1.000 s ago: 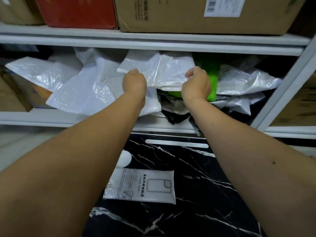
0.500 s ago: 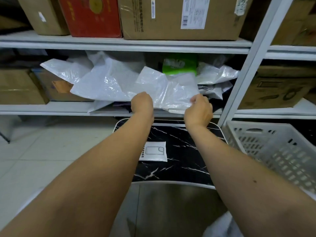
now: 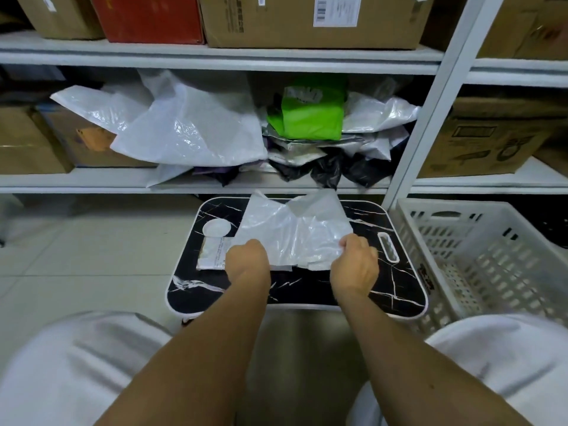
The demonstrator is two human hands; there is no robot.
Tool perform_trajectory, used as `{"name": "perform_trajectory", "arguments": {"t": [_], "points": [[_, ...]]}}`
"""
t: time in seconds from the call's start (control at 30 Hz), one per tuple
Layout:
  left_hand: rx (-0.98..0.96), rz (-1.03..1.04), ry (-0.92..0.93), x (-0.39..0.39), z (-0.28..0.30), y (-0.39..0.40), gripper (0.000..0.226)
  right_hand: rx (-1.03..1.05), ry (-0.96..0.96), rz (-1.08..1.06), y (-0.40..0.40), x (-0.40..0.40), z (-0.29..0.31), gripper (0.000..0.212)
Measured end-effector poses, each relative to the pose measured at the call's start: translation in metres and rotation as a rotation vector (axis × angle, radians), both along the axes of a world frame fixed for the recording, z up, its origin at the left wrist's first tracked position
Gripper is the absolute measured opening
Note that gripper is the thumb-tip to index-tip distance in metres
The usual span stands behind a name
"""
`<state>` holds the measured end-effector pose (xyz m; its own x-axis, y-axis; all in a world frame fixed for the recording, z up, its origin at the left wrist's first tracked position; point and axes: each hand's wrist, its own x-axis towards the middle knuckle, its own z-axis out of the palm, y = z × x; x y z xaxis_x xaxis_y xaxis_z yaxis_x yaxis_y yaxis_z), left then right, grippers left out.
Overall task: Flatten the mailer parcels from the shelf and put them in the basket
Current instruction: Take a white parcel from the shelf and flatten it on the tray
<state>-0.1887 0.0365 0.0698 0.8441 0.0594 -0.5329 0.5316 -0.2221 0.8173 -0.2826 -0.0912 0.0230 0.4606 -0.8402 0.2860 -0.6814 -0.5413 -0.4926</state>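
Observation:
A crumpled white plastic mailer (image 3: 295, 229) lies over the small black marble-pattern table (image 3: 396, 290). My left hand (image 3: 247, 259) grips its near left edge and my right hand (image 3: 355, 262) grips its near right edge. On the middle shelf (image 3: 92, 179) sits a heap of mailers: large white ones (image 3: 190, 130), a green one (image 3: 307, 115), silver and black ones (image 3: 325, 167). The white slotted basket (image 3: 479, 250) stands on the floor to the right of the table; no mailer shows inside it.
A small flat white packet (image 3: 212, 253) lies on the table's left, partly under the mailer, below a round white recess (image 3: 216, 227). Cardboard boxes (image 3: 310, 20) and a red box (image 3: 147, 16) fill the top shelf. A white shelf post (image 3: 430, 112) rises beside the basket. My knees are below.
Both hands have pulled the white mailer off the shelf and down onto the black table. The view has drawn back, showing the basket and my knees.

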Motion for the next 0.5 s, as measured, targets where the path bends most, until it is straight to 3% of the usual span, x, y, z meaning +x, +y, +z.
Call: {"name": "perform_trajectory", "arguments": {"t": [0.13,0.23,0.27,0.37,0.43,0.5], "points": [[0.3,-0.12,0.059,0.004,-0.026,0.005,0.033,0.1,0.225,0.019,0.0,-0.005,-0.03,0.02],[0.588,-0.134,0.026,0.009,-0.038,-0.001,0.045,0.128,0.328,-0.088,0.0,-0.004,-0.043,0.029],[0.715,-0.172,-0.072,0.01,-0.04,-0.005,0.049,0.115,0.285,-0.107,0.0,-0.002,-0.043,0.032],[1.034,-0.488,-0.612,0.015,-0.058,-0.022,0.058,-0.039,0.151,0.04,-0.001,0.013,-0.045,0.037],[1.081,-0.779,-0.88,0.017,-0.067,-0.037,0.063,-0.071,0.222,0.236,-0.003,0.025,-0.048,0.047],[1.102,-1.046,-1.018,0.02,-0.079,-0.049,0.065,-0.069,0.339,0.356,-0.01,0.033,-0.057,0.054]]}}
